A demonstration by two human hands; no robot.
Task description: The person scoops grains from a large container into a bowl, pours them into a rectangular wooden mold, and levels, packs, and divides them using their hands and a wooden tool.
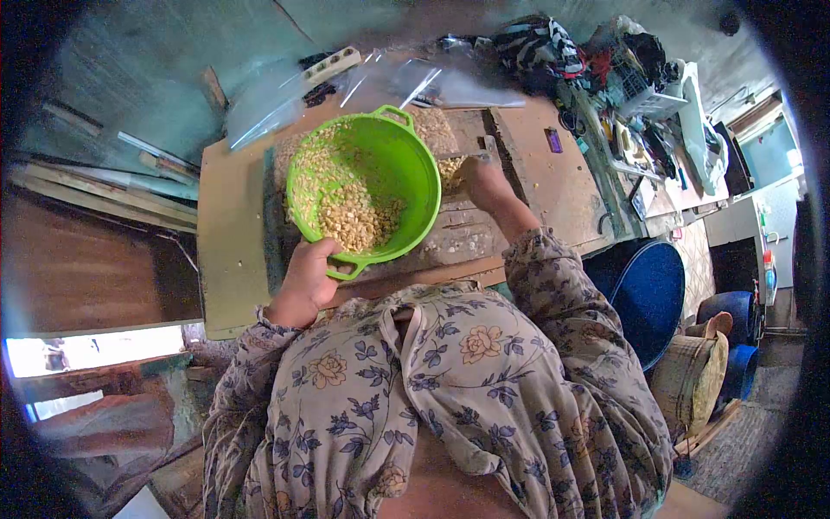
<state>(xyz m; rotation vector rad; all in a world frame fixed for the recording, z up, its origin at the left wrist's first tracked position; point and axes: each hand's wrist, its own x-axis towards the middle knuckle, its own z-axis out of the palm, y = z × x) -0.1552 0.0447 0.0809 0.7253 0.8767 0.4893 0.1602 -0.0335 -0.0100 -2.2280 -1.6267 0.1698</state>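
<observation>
A bright green plastic basin (421, 186) with two handles is tilted toward me, and chopped nut-like pieces (354, 218) lie in its bottom and cling to its wall. My left hand (303, 275) is closed on the near handle, thumb over the rim. To the right of the basin, my right hand (486, 185) is down at the wooden board (458, 232), beside a small heap of the same pale pieces (450, 171). Its fingers look curled, and what they hold, if anything, is hidden.
Clear plastic bags (272, 95) and a power strip (332, 66) lie along the table's back edge. A purple lighter (553, 140) sits on the right. Further right are piled cloths (540, 48), a white crate (653, 102), and a blue barrel (644, 285) below.
</observation>
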